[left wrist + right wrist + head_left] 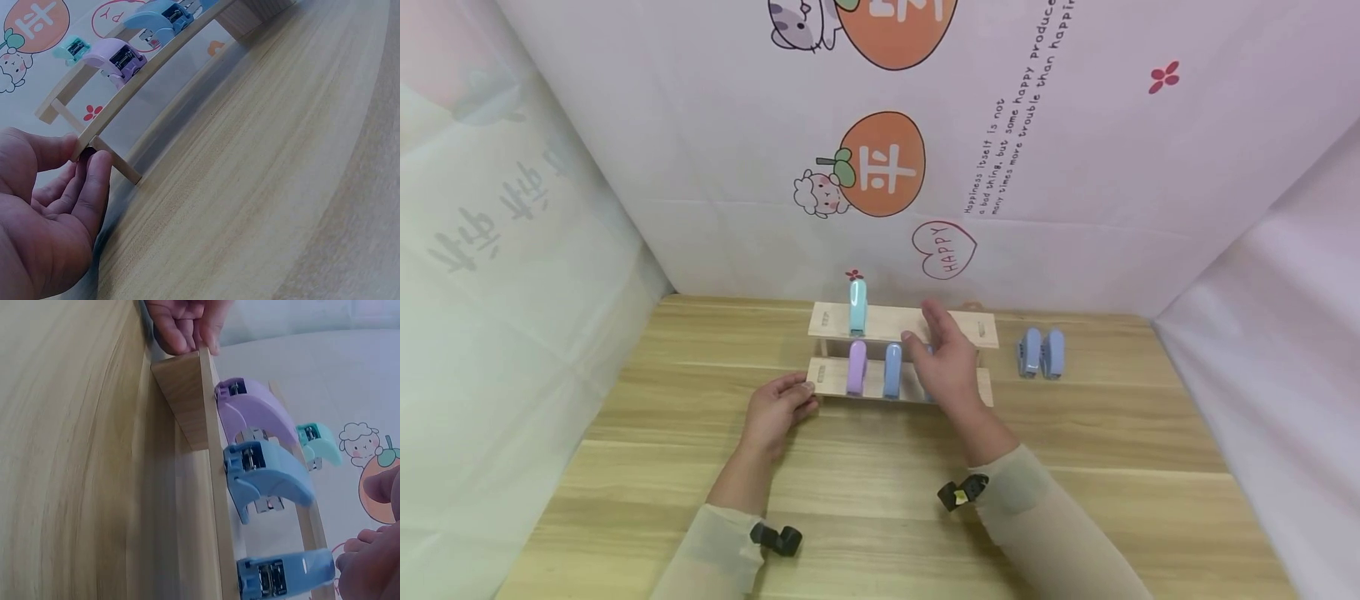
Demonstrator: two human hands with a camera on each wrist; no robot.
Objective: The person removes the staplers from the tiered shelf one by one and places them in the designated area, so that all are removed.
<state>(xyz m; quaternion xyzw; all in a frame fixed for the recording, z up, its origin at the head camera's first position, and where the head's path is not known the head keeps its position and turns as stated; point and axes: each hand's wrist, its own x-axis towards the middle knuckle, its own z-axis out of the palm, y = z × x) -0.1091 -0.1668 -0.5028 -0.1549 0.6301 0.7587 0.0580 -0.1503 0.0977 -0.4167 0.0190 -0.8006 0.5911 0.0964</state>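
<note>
A two-tier wooden shelf (902,322) stands on the table. My left hand (777,410) pinches the left end of its lower board, thumb on top and fingers beneath. On that board a purple stapler (856,368), a blue stapler (892,370) and a second blue stapler (287,574) stand in a row; the second is mostly hidden by my right hand in the head view. A teal stapler (858,307) is on the upper board. My right hand (951,362) hovers over the shelf's right half, thumb and fingers apart, nothing visible between them.
Two periwinkle-blue staplers, one on the left (1030,353) and one on the right (1053,354), stand side by side on the table (865,483) right of the shelf. A printed white cloth (737,167) hangs behind the shelf, with more white cloth at both sides.
</note>
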